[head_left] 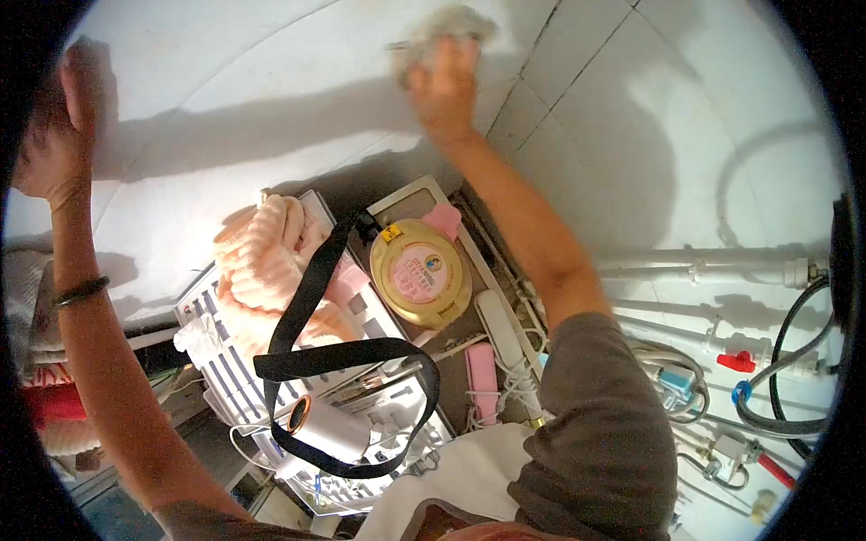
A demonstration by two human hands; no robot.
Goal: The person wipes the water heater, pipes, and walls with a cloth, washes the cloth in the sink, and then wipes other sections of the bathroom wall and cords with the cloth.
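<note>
My right hand (pixel 446 95) presses a crumpled greyish cloth (pixel 467 20) against the white tiled wall (pixel 271 99), high up near the corner. Its fingers are bent over the cloth, and the outline is somewhat blurred. At the far left, my left hand (pixel 56 140) rests against the same wall with nothing visible in it; its fingers stretch upward and are partly lost in the dark edge of the view. A dark bracelet (pixel 81 291) circles the left wrist.
Below my arms, a white slotted rack (pixel 212 329) holds a peach towel (pixel 266 261). Beside it lie a round gold container (pixel 383 279), a pink item (pixel 483 383) and a white cylinder (pixel 334 433). A black strap (pixel 316 361) hangs in front. Pipes with a red valve handle (pixel 736 362) line the right wall.
</note>
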